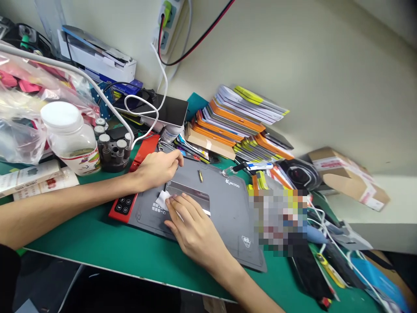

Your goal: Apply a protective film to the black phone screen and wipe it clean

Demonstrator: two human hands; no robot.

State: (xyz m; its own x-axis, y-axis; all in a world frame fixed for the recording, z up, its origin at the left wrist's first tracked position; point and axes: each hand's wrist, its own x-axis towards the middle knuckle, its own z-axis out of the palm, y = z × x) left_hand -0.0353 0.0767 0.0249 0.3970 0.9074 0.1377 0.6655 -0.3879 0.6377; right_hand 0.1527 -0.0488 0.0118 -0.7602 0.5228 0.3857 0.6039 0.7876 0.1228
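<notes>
A dark, glossy, phone-sized panel [198, 195] lies flat on the grey work mat [224, 217]. My right hand [192, 221] reaches over its near edge, fingers together, pinching a small white wipe [162, 200] at the panel's left corner. Just beyond that corner, my left hand [156, 168] hovers over or rests on the mat's left part with its fingers curled in. What the left fingers hold, if anything, is hidden. A small brass-coloured piece [200, 176] lies on the mat behind the panel.
A red control strip [124, 204] with buttons borders the mat's left side. Further left stand a white-lidded jar [70, 134] and a screwdriver holder [114, 152]. Stacked orange and grey packets [228, 117] line the wall. Cables and a yellow cutter [330, 269] lie at right.
</notes>
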